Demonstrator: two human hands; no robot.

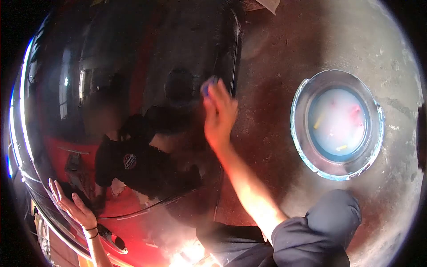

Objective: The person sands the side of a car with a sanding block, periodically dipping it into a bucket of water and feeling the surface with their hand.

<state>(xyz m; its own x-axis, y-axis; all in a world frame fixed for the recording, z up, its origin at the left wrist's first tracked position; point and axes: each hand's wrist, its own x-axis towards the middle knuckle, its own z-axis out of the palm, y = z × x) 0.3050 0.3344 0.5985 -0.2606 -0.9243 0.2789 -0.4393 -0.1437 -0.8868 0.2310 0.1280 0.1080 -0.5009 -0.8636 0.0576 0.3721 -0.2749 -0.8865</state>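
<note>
While left hand (73,205) spreads, right (219,111) reaches.

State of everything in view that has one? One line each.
Panel: black, glossy, mirroring the surroundings; wet or dry unclear
Left hand: open, fingers spread, at the panel
Right hand: gripping blue piece, at the panel
Blue piece: held, partly hidden by fingers
Basin: upright on floor, holding water
Water: cloudy
Pink item: in the water, outline unclear
Floor: marked, stained
</note>
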